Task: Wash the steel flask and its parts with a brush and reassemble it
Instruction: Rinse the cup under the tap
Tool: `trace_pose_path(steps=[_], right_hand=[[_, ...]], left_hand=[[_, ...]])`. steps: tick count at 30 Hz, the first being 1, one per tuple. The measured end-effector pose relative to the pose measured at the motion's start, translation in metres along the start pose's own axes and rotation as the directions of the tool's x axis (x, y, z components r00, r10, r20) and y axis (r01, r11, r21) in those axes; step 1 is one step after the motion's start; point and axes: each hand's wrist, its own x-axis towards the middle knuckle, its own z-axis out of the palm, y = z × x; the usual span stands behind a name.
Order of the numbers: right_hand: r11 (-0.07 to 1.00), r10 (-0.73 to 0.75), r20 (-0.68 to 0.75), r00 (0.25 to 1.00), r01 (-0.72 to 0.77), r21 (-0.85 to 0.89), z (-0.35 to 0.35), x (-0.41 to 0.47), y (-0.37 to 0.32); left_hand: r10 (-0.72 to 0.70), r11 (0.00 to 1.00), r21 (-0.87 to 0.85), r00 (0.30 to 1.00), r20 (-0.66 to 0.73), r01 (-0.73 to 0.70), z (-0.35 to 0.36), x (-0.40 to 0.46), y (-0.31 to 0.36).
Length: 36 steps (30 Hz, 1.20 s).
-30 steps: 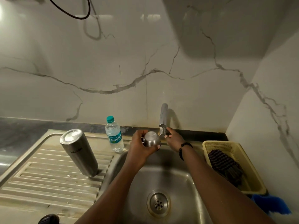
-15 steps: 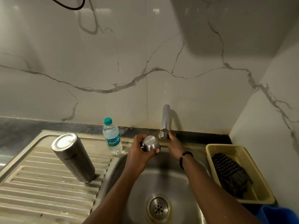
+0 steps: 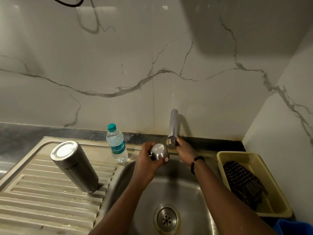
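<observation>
1. While the steel cup-lid (image 3: 158, 152) is held in the left hand (image 3: 149, 161) over the sink (image 3: 191, 189), just under the tap (image 3: 173, 126), the step in hand is judged to be the rinsing of a flask part — no water is seen running yet.
2. Left hand: fingers are curled round the cup-lid, thumb across its lower rim; the lid's closed end is turned towards the camera.
3. Right hand (image 3: 184, 150): placed at the base of the tap, fingers wrapped about what appears to be its handle; the handle itself is largely hidden, so the grip is given as a judgement.
4. Flask body (image 3: 74, 167): stood on the ribbed drainboard (image 3: 42, 197) to the left of the basin, leaning in this wide view, apart from both hands.
5. Other items: a plastic water bottle (image 3: 116, 145) behind the drainboard; a yellow basket (image 3: 274, 206) on the right with a dark striped cloth (image 3: 242, 180) in it. No brush can be made out.
6. Next move — by judgement: the tap is to be opened, the lid brought under the stream, open side up, and a brush found.
7. Difference from the earlier frames: hands, lid and flask body are placed much as before; the right hand has closed further on the tap base, and the view has shifted slightly.
</observation>
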Motion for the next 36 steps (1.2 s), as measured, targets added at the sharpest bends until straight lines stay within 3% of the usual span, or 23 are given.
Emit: trace_pose_path(steps=[2,6,9,13,17,21,23,25,27,30,32,36], right_hand=[[0.999,0.024,-0.075,0.997,-0.022,0.025,-0.002,-0.003,0.000],[0.981,-0.040,0.116,0.992,0.061,-0.184,0.004,-0.006,0.003],[0.990,-0.052,-0.037,0.998,0.047,-0.132,-0.001,-0.003,-0.001],[0.969,-0.081,0.111,0.991,0.105,-0.222,0.001,-0.004,-0.003],[0.993,-0.019,-0.153,0.988,0.037,0.113,-0.010,-0.008,-0.011],[0.948,0.007,-0.182,0.983,0.052,0.313,-0.001,-0.023,-0.009],[0.878,0.085,-0.095,0.992,-0.030,0.478,0.006,-0.035,-0.004],[0.763,0.144,0.085,0.986,-0.165,0.625,0.012,-0.046,0.002],[0.583,0.118,0.212,0.970,-0.240,0.776,0.014,-0.053,0.006],[0.332,0.109,0.233,0.966,-0.256,0.908,0.016,-0.063,0.005],[0.279,0.112,0.206,0.972,-0.230,0.932,0.016,-0.068,0.004],[0.316,0.099,0.160,0.982,-0.183,0.931,0.016,-0.073,-0.005]], left_hand=[[0.000,1.000,0.007,1.000,0.006,0.000,0.001,0.000,-0.001],[-0.012,1.000,-0.003,1.000,0.006,0.012,0.002,0.000,-0.003],[-0.018,1.000,-0.007,1.000,-0.004,0.018,0.003,0.001,-0.004],[-0.032,0.999,-0.021,0.999,0.023,0.032,0.006,0.000,-0.004],[-0.037,0.999,-0.019,0.998,0.048,0.038,0.010,0.000,-0.004],[-0.022,0.999,-0.039,0.998,0.060,0.024,0.015,0.000,-0.001],[-0.017,0.999,-0.038,0.998,0.060,0.020,0.019,0.000,0.000],[-0.015,0.999,-0.032,0.998,0.060,0.017,0.024,0.000,-0.002],[-0.004,1.000,-0.014,0.998,0.064,0.005,0.029,-0.001,-0.004],[-0.005,1.000,-0.007,0.989,0.146,0.006,0.040,-0.004,-0.003],[0.023,0.999,0.045,0.986,0.163,-0.031,0.050,-0.002,-0.001],[0.014,0.992,0.126,0.999,0.042,-0.019,0.067,0.006,0.008]])
